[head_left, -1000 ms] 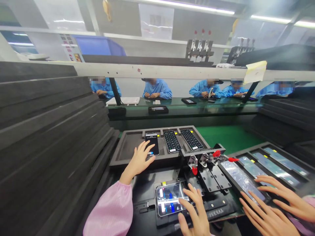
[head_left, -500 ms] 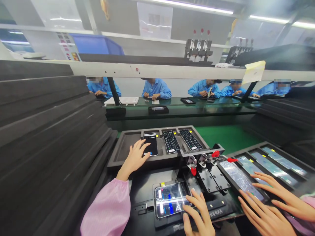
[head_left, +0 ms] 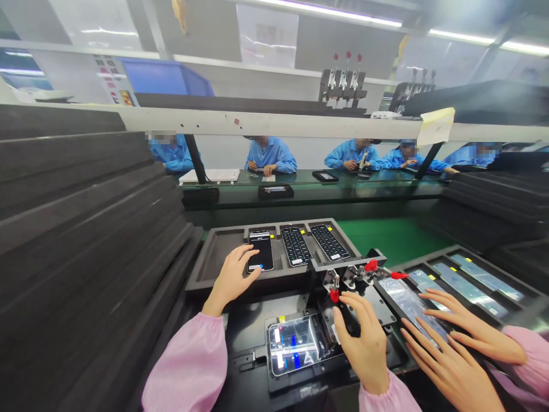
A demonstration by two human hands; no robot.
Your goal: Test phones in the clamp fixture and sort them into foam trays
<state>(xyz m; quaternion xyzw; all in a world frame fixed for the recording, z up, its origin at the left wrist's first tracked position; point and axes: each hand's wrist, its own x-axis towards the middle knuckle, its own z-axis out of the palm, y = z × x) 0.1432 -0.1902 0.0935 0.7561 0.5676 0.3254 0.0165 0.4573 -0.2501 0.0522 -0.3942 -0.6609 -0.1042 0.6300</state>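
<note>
My left hand (head_left: 233,276), fingers apart, is over the left edge of a smartphone (head_left: 263,252) with a dark screen, in a grey foam tray (head_left: 221,233). Two more phones, one a smartphone with a grid on its screen (head_left: 295,247), lie in the same tray. My right hand (head_left: 363,337) is raised with thumb and fingers apart beside a red-tipped toggle clamp (head_left: 334,293); whether a fingertip touches it I cannot tell. Below, a lit smartphone (head_left: 295,346) under clear film lies in a black test fixture (head_left: 274,382), its right end against the fixture's block.
At right, a co-worker's hands (head_left: 454,355) reach over a film-covered phone (head_left: 407,303) beside another foam tray (head_left: 527,312) of phones. Stacked black foam trays (head_left: 86,246) rise at left. People in blue sit across the green bench (head_left: 386,234).
My right hand has moved up and right from the lit phone's right end to the toggle clamp. My left hand stays by the dark-screened phone. The co-worker's hands have shifted left.
</note>
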